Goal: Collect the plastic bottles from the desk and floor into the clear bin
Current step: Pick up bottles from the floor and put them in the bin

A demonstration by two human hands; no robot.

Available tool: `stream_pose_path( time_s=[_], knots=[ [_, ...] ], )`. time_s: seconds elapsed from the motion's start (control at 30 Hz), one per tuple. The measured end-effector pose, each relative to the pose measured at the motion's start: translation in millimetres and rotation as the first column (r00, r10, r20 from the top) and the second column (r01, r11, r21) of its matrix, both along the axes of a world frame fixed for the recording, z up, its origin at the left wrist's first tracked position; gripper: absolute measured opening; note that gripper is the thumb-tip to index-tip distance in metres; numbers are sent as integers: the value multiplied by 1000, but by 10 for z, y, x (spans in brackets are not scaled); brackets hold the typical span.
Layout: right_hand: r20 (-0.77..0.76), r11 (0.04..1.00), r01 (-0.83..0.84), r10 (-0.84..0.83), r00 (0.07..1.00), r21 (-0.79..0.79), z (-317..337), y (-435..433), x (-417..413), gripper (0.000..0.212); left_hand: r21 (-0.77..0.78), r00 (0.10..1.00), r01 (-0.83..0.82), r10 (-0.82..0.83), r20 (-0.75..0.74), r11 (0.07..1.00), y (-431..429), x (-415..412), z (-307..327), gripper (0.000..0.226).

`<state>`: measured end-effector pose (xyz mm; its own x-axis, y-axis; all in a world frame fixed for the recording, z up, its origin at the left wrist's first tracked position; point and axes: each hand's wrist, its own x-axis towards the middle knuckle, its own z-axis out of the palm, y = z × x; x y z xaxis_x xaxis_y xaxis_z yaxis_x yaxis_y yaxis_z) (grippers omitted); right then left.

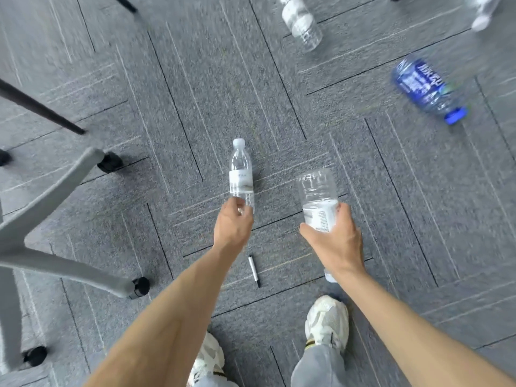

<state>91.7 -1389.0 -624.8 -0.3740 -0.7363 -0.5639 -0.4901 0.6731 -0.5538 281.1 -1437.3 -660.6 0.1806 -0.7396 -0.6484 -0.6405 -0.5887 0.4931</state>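
A person in pale sneakers stands on grey carpet floor, both bare arms stretched forward. A black-and-white marker lies on the carpet between the forearms. To the left, the grey chair base spreads its castored legs close beside the left arm.

The left hand curls its fingers round the bottom end of a white-capped clear bottle, cap pointing away; whether the bottle is resting on the carpet cannot be told. Just beside it, the right hand grips a labelled clear bottle round its middle, base outward.

Farther off, a blue-labelled bottle lies on its side to the right, well apart from both hands. Beyond, a blurred clear bottle and a corner bottle lie at the frame's top edge.
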Motion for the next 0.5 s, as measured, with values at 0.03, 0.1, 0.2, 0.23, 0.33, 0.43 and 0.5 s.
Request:
stream_pose_path(
  time_s=[0.03,0.1,0.2,0.23,0.33,0.43,0.5],
  knots=[
    [4,1000,21,-21,1000,-15,-62,-11,-39,51,-41,999,19,-18,37,999,-55,-32,-94,34],
    [19,999,32,-31,999,-36,-176,-26,-87,50,-110,985,77,-59,165,991,-155,-78,-278,42],
    [51,999,21,-19,999,-50,-386,-34,-147,55,-125,950,83,-41,310,989,-365,-160,-564,70],
    [65,998,19,-15,998,-55,-462,-30,-170,56,-107,948,57,-20,318,993,-436,-186,-670,81],
    [94,999,3,2,996,-47,-654,8,-229,56,-30,958,-39,46,285,999,-615,-218,-944,100],
    [94,1000,6,-6,996,-4,-722,118,-307,57,134,975,-146,120,186,980,-649,-169,-1014,94],
    [117,999,28,-32,993,36,-639,215,-366,60,199,975,-213,193,114,957,-573,-117,-880,98]
  ],
)
